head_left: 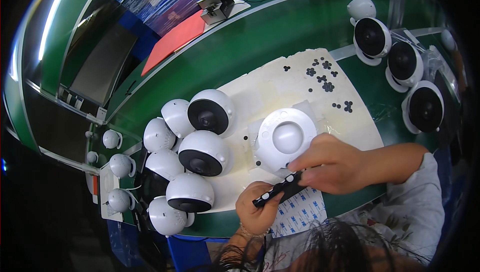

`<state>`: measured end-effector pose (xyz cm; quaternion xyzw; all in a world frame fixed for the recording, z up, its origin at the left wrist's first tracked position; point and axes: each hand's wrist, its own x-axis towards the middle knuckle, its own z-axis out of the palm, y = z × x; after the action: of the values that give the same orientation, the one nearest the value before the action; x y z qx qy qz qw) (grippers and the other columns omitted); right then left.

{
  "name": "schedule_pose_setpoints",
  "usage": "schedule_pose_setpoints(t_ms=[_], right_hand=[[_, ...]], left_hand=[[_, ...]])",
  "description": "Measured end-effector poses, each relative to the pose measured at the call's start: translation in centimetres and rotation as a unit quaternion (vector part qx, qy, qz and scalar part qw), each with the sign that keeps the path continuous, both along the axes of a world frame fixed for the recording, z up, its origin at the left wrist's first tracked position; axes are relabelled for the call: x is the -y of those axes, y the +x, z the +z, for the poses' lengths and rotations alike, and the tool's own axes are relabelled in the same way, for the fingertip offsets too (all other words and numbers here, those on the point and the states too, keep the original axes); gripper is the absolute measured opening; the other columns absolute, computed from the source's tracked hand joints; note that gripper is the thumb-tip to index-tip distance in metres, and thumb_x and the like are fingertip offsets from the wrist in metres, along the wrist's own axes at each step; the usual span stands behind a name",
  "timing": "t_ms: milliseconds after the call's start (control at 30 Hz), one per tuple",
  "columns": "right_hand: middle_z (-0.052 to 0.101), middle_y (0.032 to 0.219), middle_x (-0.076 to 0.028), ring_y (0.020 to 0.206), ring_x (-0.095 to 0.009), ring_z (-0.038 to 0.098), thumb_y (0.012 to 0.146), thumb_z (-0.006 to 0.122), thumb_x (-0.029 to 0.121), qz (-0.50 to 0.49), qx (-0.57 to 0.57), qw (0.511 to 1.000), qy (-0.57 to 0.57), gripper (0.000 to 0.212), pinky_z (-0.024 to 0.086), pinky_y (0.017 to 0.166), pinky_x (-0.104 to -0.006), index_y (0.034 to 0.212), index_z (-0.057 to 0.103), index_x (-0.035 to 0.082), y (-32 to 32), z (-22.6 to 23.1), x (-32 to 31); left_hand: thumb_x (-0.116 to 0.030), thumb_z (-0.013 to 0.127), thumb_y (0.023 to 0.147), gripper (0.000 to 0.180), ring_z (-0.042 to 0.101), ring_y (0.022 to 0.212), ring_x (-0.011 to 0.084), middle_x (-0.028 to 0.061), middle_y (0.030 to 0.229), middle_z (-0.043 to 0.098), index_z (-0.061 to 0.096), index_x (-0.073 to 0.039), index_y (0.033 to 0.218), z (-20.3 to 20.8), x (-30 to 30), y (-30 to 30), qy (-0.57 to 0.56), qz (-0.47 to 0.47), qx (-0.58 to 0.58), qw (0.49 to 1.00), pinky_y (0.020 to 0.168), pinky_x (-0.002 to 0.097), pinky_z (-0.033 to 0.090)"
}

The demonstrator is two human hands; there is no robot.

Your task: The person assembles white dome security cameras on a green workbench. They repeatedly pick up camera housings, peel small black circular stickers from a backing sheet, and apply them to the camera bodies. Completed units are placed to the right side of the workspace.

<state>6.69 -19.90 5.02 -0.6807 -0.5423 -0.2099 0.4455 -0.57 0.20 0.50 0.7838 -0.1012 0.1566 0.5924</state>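
In front of me, a white round camera base [266, 131] lies on the sheet, its dished middle facing up. My left hand [257, 209] is closed on a black strip of round adhesive pads [274, 193] that has white round spots along its edge. My right hand [336, 166] has its thumb by the strip's upper end and its index finger at the base's near rim. A small black round pad [288, 165] shows at that fingertip; whether it touches the base, I cannot tell. The right hand's other fingers are curled.
White dome cameras [210, 111] with black fronts crowd the left; several more [372, 37] line the right. Loose black pads [328, 87] dot the cream sheet [250, 89] on the green table [295, 34]. A printed backing sheet [302, 214] lies by my left hand.
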Motion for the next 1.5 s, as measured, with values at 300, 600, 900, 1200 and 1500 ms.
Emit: schedule_pose_setpoints(t_ms=[300,600,900,1200,1500], right_hand=[[0.052,0.104,-0.008,0.075,-0.02,0.052,0.073,0.057,0.004,-0.02,0.015,0.995,0.092,0.045,0.039,0.059,-0.0298,0.115,0.05,0.014,-0.1,-1.2,-0.8],[0.052,0.103,-0.01,0.076,-0.018,0.054,0.07,0.061,0.005,0.075,0.08,0.994,-0.003,0.038,0.041,0.059,-0.0275,0.107,0.051,0.009,0.3,-0.4,0.9],[0.042,0.108,-0.012,0.077,-0.009,0.05,0.077,0.049,-0.005,-0.004,-0.309,0.945,0.11,0.061,0.04,0.067,-0.0206,0.131,0.021,0.005,4.8,0.7,-0.7],[0.043,0.102,-0.011,0.077,-0.01,0.05,0.077,0.047,-0.006,-0.009,-0.311,0.948,0.069,0.06,0.04,0.065,-0.021,0.131,0.023,0.006,5.0,0.3,-0.8],[0.042,0.099,-0.011,0.078,-0.011,0.05,0.077,0.046,-0.007,-0.005,-0.324,0.94,0.104,0.059,0.04,0.066,-0.0215,0.13,0.023,0.004,4.8,0.2,-1.0]], left_hand=[[0.003,0.063,0.064,0.011,0.057,0.062,0.0279,0.0151,0.069,0.058,0.057,0.002,0.073,0.1,-0.2,0.3,0.04,-0.029,0.038,0.998,0.058,0.0321,0.045],[0.0,0.066,0.061,0.015,0.054,0.081,0.0273,0.0143,0.083,0.058,0.058,-0.001,0.074,0.8,0.0,0.1,0.057,0.025,0.029,0.998,0.071,0.0351,0.041],[-0.004,0.067,0.058,0.017,0.043,0.115,0.0322,0.0146,0.109,0.057,0.06,-0.003,0.073,1.6,0.1,0.8,0.276,-0.033,0.141,0.95,0.09,0.0431,0.03],[-0.013,0.065,0.063,0.021,0.044,0.113,0.0246,0.0046,0.116,0.054,0.061,-0.013,0.083,0.8,-0.1,0.5,0.286,-0.027,0.135,0.948,0.092,0.0437,0.027],[-0.012,0.065,0.063,0.021,0.043,0.114,0.0244,0.0049,0.117,0.054,0.061,-0.013,0.084,0.7,-0.3,0.5,0.279,-0.038,0.134,0.95,0.094,0.044,0.026]])
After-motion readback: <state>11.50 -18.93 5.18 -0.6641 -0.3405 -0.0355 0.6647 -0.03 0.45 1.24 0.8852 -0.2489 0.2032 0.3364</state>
